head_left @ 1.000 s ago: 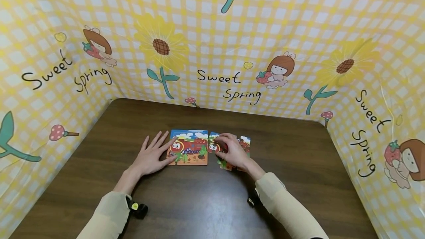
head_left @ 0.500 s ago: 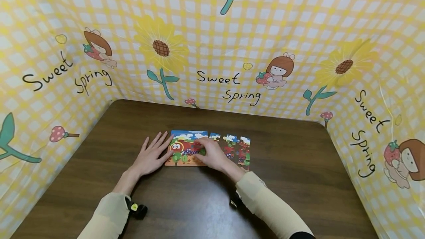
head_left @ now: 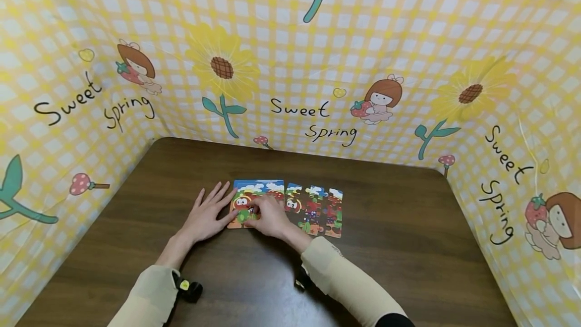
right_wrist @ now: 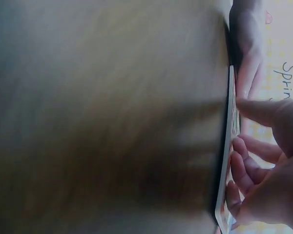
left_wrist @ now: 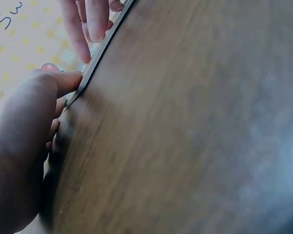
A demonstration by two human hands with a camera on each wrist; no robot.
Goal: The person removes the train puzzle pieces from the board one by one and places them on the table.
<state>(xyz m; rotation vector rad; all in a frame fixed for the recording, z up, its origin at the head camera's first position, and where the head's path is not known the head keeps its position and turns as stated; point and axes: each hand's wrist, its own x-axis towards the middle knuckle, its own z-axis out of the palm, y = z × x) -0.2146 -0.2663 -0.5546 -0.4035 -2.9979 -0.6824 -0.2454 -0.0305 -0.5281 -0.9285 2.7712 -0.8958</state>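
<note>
A flat rectangular puzzle board (head_left: 259,184) with a cartoon train picture lies on the table. My left hand (head_left: 206,214) rests at its left side with spread fingers; thumb and fingertips touch the board's edge. Over the board's lower left, my right hand (head_left: 269,216) pinches a puzzle piece that its fingers mostly hide. Thumb and curled fingers of that hand (right_wrist: 278,165) come down onto the board's face in the right wrist view. Loose puzzle pieces (head_left: 313,211) stand in columns just right of the board, the lower left spot of that group showing bare wood.
The dark wooden table (head_left: 386,246) carries the board and pieces. A yellow checked cloth (head_left: 290,54) with sunflowers and "Sweet Spring" lettering walls in its back and both sides. Black wrist cameras (head_left: 189,290) sit under both wrists.
My right hand has moved left from the loose pieces, across the right part of the board, to its lower left. The loose pieces are uncovered now. My left hand has stayed in place.
</note>
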